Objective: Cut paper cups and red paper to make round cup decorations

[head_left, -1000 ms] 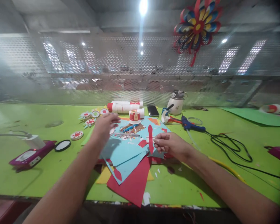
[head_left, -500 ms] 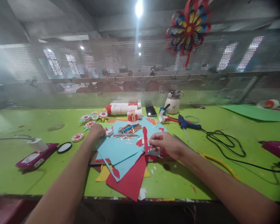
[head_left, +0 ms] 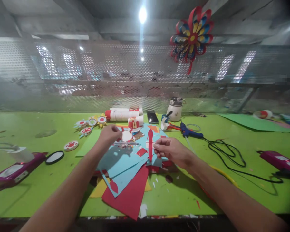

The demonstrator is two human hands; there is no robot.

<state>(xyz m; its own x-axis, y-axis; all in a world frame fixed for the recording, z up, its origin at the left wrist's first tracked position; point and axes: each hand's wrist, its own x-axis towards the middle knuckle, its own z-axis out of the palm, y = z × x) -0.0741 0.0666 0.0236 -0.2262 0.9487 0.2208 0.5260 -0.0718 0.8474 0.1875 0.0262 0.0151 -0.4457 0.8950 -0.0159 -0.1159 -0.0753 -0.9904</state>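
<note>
Right now your right hand [head_left: 170, 150] pinches a narrow red paper strip [head_left: 150, 144] with a pointed tip, held upright over the heap of blue and red paper sheets [head_left: 125, 167] at the middle of the worktop [head_left: 38, 190]. Your left hand [head_left: 110, 135], at about ten o'clock from the strip, grips a small white paper disc [head_left: 127, 136] by its edge, just above the same heap.

The strip is thin and held only at its right edge, so I judge it could bend, twist or slip if your pinch loosens. The disc is likewise held by one rim and may tilt or drop among the scraps, where small pieces are easy to lose. The loose sheets overhang the near edge of the worktop at six o'clock; a nudge from either forearm could slide them off.

At two o'clock lies a blue glue gun [head_left: 189, 132] with its black cord [head_left: 228, 154] looping toward three o'clock; a sleeve or wrist could snag it.

Of containers, a white lidded jug [head_left: 175, 109] stands at one o'clock, its contents hidden. A red-and-white cup [head_left: 133, 123] at twelve o'clock and white tubes [head_left: 123, 114] behind it show nothing inside that I can make out.
</note>
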